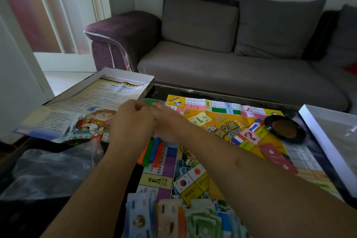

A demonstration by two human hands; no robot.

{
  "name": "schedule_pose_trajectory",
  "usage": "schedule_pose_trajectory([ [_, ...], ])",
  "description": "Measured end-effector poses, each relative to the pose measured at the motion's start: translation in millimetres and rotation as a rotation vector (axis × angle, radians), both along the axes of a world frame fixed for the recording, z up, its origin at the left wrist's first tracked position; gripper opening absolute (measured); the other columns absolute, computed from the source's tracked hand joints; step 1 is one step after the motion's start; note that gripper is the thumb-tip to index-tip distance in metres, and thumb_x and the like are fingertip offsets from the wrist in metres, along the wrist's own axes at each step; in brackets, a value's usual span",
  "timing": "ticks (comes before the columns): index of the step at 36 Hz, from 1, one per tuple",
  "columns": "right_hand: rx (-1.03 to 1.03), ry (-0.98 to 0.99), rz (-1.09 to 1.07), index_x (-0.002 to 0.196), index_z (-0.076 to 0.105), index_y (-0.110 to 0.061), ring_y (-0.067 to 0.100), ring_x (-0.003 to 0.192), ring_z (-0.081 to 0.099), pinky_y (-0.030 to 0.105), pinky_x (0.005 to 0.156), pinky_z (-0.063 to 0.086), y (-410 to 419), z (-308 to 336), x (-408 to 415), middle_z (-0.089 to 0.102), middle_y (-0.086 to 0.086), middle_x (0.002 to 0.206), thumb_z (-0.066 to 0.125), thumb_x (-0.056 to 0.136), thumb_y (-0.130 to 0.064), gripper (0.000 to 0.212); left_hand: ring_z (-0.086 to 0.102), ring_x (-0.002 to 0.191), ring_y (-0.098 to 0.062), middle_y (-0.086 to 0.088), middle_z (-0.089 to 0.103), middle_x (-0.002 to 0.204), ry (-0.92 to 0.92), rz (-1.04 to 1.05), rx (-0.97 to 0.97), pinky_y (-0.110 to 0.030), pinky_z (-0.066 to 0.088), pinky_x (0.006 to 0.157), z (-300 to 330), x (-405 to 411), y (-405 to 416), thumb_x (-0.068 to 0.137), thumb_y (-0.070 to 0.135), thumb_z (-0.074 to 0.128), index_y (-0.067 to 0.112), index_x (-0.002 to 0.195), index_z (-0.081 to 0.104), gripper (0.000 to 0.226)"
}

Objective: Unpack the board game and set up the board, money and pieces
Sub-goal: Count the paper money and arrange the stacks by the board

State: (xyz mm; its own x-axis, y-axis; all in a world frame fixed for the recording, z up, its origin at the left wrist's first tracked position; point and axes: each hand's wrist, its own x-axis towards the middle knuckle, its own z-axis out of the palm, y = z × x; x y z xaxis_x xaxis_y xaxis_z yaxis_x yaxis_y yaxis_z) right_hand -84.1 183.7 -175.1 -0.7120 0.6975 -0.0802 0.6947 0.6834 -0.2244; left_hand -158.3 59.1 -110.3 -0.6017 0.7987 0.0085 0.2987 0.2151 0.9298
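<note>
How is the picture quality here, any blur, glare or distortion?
Head view: dim room, daylight from the left; hands smeared by motion blur, so the green thing between them is unclear; board fairly sharp; glare on the box lid at right; wide-angle bending at the edges.

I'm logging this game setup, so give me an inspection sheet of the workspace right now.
Surface: dark glossy table.
Job's things: game board unfolded; play money at near edge; coloured sticks on the board; open box with instruction sheet.
Clutter: dark dish, red packet, plastic bag.
Grippers: left hand and right hand together on something green, blurred.
Cables: nothing seen.
Surroundings: grey sofa.
</note>
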Motion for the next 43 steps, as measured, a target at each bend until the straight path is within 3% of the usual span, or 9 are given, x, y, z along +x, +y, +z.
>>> schedule_pose_trajectory([
  [4, -0.103, 0.333, -0.159, 0.152, 0.050, -0.024, 0.021, 0.145, 0.041, 0.032, 0.108, 0.039, -24, 35, 49, 0.044, 0.002, 0.159, 0.047, 0.110, -0.023, 0.042, 0.065, 0.083, -0.019, 0.002, 0.068, 0.089, 0.077, -0.068, -0.014, -0.044, 0.060, 0.077, 0, 14, 1, 0.100, 0.022, 0.056, 0.026, 0.101, 0.069, 0.014],
  [8, -0.047, 0.398, -0.318, 0.130, 0.068, -0.020, 0.018, 0.112, 0.064, 0.032, 0.091, 0.055, -54, 58, 123, 0.067, 0.000, 0.133, 0.049, 0.108, -0.022, 0.029, 0.067, 0.084, -0.015, 0.007, 0.070, 0.089, 0.152, -0.210, -0.022, -0.035, 0.056, 0.072, 1, 30, -1, 0.099, 0.021, 0.061, 0.029, 0.093, 0.070, 0.013],
  [12, -0.002, 0.468, -0.425, 0.109, 0.071, -0.029, -0.002, 0.089, 0.064, 0.007, 0.069, 0.048, -83, 64, 200, 0.071, -0.012, 0.103, 0.058, 0.105, -0.016, 0.019, 0.073, 0.081, -0.019, 0.006, 0.075, 0.074, 0.158, -0.371, -0.022, -0.042, 0.061, 0.084, 0, 51, -6, 0.096, 0.015, 0.064, 0.025, 0.079, 0.070, 0.021],
  [17, -0.019, 0.604, -0.569, 0.093, 0.071, -0.030, 0.009, 0.080, 0.065, 0.031, 0.072, 0.056, -134, 53, 274, 0.069, -0.009, 0.088, 0.064, 0.099, -0.009, 0.023, 0.070, 0.062, -0.007, 0.011, 0.073, 0.068, 0.267, -0.559, -0.052, -0.038, 0.060, 0.070, -2, 83, -19, 0.098, 0.021, 0.064, 0.026, 0.082, 0.071, 0.018],
  [21, -0.143, 0.630, -0.639, 0.084, 0.070, -0.029, 0.012, 0.066, 0.060, 0.022, 0.060, 0.050, -183, 46, 304, 0.068, -0.001, 0.081, 0.063, 0.097, -0.003, 0.029, 0.067, 0.060, -0.002, 0.008, 0.072, 0.070, 0.388, -0.695, -0.101, -0.024, 0.053, 0.053, 1, 112, -41, 0.103, 0.027, 0.061, 0.027, 0.086, 0.069, 0.018],
  [29, -0.297, 0.275, -0.448, 0.096, 0.071, -0.027, 0.006, 0.072, 0.066, 0.028, 0.064, 0.058, -239, 34, 309, 0.070, -0.011, 0.084, 0.061, 0.100, -0.019, 0.014, 0.061, 0.068, 0.000, 0.013, 0.063, 0.077, 0.674, -0.969, -0.214, -0.016, 0.042, 0.059, -10, 170, -85, 0.104, 0.037, 0.058, 0.031, 0.082, 0.062, 0.023],
  [31, -0.265, 0.198, -0.389, 0.097, 0.069, -0.027, 0.010, 0.075, 0.064, 0.039, 0.071, 0.060, -248, 34, 310, 0.068, -0.008, 0.084, 0.058, 0.102, -0.024, 0.012, 0.061, 0.070, -0.002, 0.013, 0.062, 0.079, 0.726, -1.008, -0.229, -0.024, 0.050, 0.063, -15, 182, -100, 0.103, 0.039, 0.057, 0.030, 0.086, 0.063, 0.020],
  [33, -0.276, 0.176, -0.347, 0.095, 0.067, -0.025, 0.014, 0.074, 0.063, 0.045, 0.072, 0.059, -254, 35, 311, 0.067, -0.004, 0.083, 0.057, 0.102, -0.024, 0.012, 0.059, 0.074, -0.005, 0.011, 0.061, 0.081, 0.778, -1.030, -0.255, -0.030, 0.053, 0.068, -19, 190, -114, 0.102, 0.041, 0.056, 0.030, 0.090, 0.063, 0.018],
  [43, -0.299, 0.206, -0.355, 0.100, 0.072, -0.024, 0.009, 0.078, 0.064, 0.036, 0.077, 0.059, -255, 34, 311, 0.069, -0.007, 0.087, 0.059, 0.101, -0.020, 0.014, 0.056, 0.074, -0.004, 0.010, 0.060, 0.084, 0.809, -1.014, -0.304, -0.025, 0.047, 0.064, -26, 192, -135, 0.103, 0.036, 0.053, 0.028, 0.094, 0.060, 0.015],
])
